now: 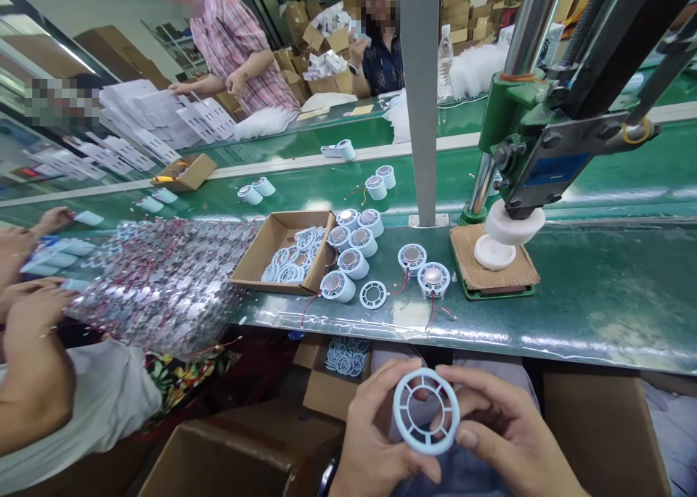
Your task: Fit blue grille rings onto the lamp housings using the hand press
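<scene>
Over my lap, a light blue spoked plastic ring (401, 408) faces me upright, with open gaps between its spokes. My left hand (370, 424) grips its left side with fingers and thumb. On the other side, my right hand (498, 424) pinches the rim between thumb and fingers. Another loose spoked ring (373, 294) lies flat near the bench's front edge. To its right are two round blue parts with metal discs and red wires, one of them a wired part (434, 278). Several blue cylindrical housings (353, 263) stand clustered to its left.
A cardboard box (277, 288) of blue rings sits beside a heap of wired parts (163, 279). At right stands a green press (504, 141) above a white round seat (494, 252). A metal post (425, 105) rises mid-bench. Co-workers are at left and behind; cartons (234, 446) stand below.
</scene>
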{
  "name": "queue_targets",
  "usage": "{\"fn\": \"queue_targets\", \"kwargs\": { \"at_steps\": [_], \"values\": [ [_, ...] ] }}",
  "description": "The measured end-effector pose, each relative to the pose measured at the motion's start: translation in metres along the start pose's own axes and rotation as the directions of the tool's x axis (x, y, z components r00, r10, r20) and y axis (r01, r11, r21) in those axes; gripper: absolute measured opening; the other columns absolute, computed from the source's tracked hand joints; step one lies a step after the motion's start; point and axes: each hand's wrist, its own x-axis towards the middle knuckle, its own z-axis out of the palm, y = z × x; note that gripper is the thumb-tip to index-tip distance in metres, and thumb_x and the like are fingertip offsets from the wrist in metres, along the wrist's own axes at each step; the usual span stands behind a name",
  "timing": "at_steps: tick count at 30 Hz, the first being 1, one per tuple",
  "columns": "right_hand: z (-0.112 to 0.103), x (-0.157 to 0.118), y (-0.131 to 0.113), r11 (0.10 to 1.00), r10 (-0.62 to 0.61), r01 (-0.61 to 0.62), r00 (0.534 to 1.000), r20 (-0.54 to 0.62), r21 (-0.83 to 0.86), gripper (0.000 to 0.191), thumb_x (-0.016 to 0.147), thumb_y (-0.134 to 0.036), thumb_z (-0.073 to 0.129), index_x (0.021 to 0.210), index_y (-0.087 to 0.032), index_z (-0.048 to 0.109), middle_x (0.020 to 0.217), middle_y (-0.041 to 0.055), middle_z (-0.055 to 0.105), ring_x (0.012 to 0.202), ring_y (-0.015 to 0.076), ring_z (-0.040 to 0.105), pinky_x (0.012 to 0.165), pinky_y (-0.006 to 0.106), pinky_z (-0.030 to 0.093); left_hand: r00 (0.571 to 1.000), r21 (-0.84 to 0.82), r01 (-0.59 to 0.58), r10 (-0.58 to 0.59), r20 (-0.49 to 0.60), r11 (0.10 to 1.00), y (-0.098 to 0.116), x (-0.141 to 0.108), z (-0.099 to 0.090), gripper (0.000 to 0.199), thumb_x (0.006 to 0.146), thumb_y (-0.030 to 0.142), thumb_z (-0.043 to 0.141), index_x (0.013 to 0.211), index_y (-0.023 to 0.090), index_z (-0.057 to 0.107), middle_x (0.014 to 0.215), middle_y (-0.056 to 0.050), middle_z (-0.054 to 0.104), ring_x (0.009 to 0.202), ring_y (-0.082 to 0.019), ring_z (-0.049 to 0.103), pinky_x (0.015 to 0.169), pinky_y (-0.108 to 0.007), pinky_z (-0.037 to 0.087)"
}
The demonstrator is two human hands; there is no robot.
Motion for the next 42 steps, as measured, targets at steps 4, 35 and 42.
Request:
{"fn": "queue_targets", "kwargs": {
  "at_steps": [4,35,42],
  "values": [
    [0.003,0.003,-0.002,0.998,-0.063,0.063,0.998,-0.004,0.027,0.038,0.086,-0.032,0.08,0.123,-0.033,0.073,0.083,0.0003,0.081,0.077,0.0149,0.076,0.08,0.025,0.06,0.999,0.026,0.047,-0.047,-0.002,0.999,-0.001,-0.004,-0.005,0.079,0.046,0.067,0.091,0.112,0.024,0.081,0.097,-0.01,0.079,0.078,-0.023,0.076,0.083,-0.032,0.063],
    [0.007,0.008,-0.006,0.938,-0.166,0.157,0.986,-0.004,-0.308,0.03,0.09,-0.052,0.069,0.096,-0.027,0.085,0.071,0.0075,0.074,0.067,0.0204,0.067,0.067,0.03,0.058,0.993,0.072,-0.077,0.07,0.093,0.994,-0.015,-0.013,-0.02,0.042,0.074,0.048,0.087,0.107,0.024,0.081,0.086,-0.01,0.078,0.075,-0.023,0.075,0.07,-0.03,0.064],
    [0.006,0.006,0.003,0.961,-0.134,0.115,0.989,-0.061,-0.25,0.031,0.091,-0.046,0.069,0.106,-0.02,0.075,0.091,0.0084,0.076,0.078,0.0187,0.07,0.073,0.027,0.06,0.994,0.271,0.107,-0.11,-0.006,0.957,-0.024,-0.027,-0.019,0.067,0.064,0.064,0.087,0.118,0.024,0.079,0.108,-0.014,0.078,0.087,-0.027,0.077,0.073,-0.03,0.065]
  ]
}}
